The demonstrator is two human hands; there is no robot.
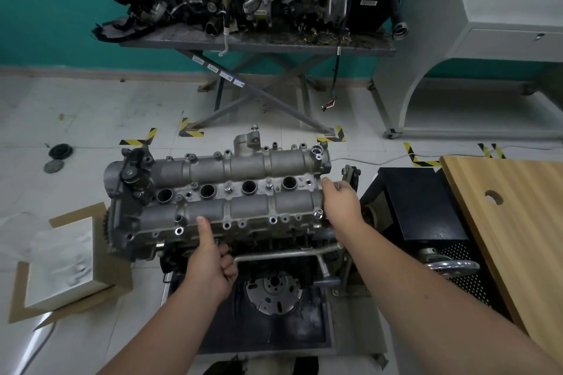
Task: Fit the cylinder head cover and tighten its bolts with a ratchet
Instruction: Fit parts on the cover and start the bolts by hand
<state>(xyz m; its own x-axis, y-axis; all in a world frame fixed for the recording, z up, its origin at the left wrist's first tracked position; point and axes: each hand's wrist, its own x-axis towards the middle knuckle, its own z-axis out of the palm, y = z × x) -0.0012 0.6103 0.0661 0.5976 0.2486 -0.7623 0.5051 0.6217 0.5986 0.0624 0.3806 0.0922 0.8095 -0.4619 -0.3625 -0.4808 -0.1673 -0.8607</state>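
Left hand grips the near edge of the grey cast-aluminium cylinder head cover, thumb on top; right hand holds its right end. Cover sits on the engine. Risk: misaligned bolt holes, cross-threaded bolts, pinched fingers.

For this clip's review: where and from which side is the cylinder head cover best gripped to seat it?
Probably at its long near edge and right end, as both hands do now. The cylinder head cover is long and lies crosswise, so the left hand grips the near flange from the front while the right hand holds the right end.
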